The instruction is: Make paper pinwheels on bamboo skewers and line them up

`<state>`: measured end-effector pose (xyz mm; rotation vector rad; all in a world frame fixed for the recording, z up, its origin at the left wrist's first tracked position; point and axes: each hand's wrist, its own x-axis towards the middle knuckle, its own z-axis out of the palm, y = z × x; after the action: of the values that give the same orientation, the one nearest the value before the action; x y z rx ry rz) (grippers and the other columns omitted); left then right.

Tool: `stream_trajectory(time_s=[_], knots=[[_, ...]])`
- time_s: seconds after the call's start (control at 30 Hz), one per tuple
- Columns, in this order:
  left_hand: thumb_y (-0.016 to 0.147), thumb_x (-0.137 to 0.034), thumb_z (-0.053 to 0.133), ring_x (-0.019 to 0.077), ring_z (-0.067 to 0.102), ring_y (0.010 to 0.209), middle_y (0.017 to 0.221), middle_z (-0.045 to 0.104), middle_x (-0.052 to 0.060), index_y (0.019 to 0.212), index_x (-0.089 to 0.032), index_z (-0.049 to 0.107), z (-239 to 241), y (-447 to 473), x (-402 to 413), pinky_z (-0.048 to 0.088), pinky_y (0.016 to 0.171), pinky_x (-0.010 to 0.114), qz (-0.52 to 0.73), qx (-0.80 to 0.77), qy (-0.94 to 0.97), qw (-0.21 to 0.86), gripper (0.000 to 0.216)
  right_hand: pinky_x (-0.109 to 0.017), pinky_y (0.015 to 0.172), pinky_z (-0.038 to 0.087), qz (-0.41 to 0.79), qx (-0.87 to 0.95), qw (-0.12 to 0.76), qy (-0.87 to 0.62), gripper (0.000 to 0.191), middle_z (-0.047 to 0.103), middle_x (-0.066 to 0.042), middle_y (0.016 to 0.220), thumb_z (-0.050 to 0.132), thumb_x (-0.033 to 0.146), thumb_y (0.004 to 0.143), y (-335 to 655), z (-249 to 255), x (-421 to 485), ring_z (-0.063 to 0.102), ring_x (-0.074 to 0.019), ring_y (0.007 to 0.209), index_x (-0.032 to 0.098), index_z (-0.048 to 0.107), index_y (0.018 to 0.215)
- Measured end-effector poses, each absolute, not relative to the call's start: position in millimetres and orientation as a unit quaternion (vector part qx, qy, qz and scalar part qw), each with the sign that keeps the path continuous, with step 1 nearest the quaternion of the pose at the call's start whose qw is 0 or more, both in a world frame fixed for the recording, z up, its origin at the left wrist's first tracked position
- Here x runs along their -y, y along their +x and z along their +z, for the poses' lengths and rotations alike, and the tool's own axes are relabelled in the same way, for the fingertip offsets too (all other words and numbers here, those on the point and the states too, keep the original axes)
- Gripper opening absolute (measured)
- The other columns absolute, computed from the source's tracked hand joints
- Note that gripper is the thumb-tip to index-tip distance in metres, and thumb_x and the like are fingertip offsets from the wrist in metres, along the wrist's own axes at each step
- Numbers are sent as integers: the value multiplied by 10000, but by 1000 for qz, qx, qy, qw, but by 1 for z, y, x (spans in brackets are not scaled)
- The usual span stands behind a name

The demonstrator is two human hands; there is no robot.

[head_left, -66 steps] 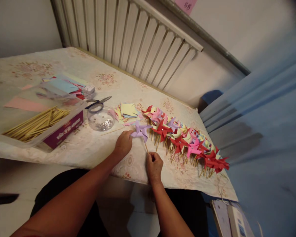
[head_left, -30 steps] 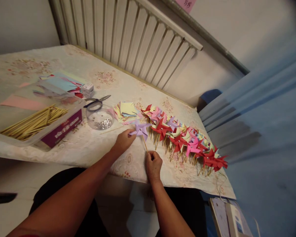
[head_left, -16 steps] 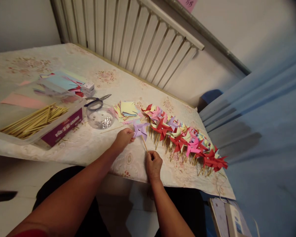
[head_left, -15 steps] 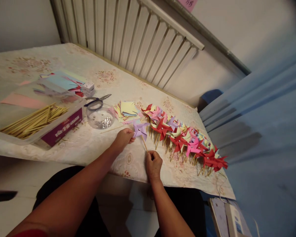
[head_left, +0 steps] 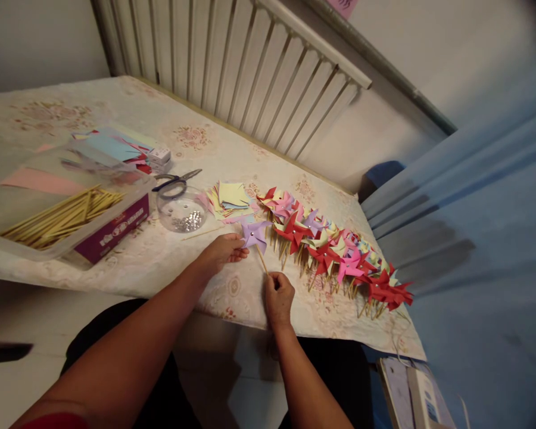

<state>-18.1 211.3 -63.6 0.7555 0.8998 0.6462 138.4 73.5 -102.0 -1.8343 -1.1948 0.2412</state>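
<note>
Lavender paper pinwheel [head_left: 254, 234], one: centre of frame, on a slim wooden stick [head_left: 262, 261]. Right hand [head_left: 280, 295]: closed, stick pinched in the fingers. Left hand [head_left: 226, 249]: half curled at the blades' left edge; whether it grips the paper, I cannot tell. Assorted pinwheels [head_left: 324, 257], many: massed right of centre. Paper squares [head_left: 232, 195], stacked: above centre. Clear round dish [head_left: 166, 220], scissors [head_left: 176, 182], box of wooden sticks [head_left: 111, 229]: left of centre outward.

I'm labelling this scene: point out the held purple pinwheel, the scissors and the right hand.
Purple pinwheel [head_left: 255, 236], head view: on the paper, beside its centre.
Scissors [head_left: 180, 178], head view: near the pivot.
Right hand [head_left: 280, 297], head view: back of the hand.
</note>
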Motion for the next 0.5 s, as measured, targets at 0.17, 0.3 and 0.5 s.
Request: stream_trajectory(time_s=[0.17,0.3,0.5], knots=[[699,-216,726,125,635,585,656,678,36,814,-165,558,-64,-18,-211,465,598,225,306,-402,313,804,210,-250,634,371,102,486,459,-737,207,584,12,654,522,288,835,138,-101,-73,507,-144,635,182,624,690],[682,-164,706,118,627,568,630,659,25,770,-161,545,-60,-19,-210,450,563,210,306,-382,275,828,183,-248,625,366,105,483,461,-737,209,568,20,646,537,302,839,139,-103,-72,495,-140,625,183,623,691],[702,-158,688,116,629,564,638,664,40,781,-151,543,-59,-16,-208,455,556,203,313,-380,275,826,166,-246,625,360,103,483,460,-738,202,559,24,641,534,289,837,138,-103,-72,483,-137,623,183,621,689]])
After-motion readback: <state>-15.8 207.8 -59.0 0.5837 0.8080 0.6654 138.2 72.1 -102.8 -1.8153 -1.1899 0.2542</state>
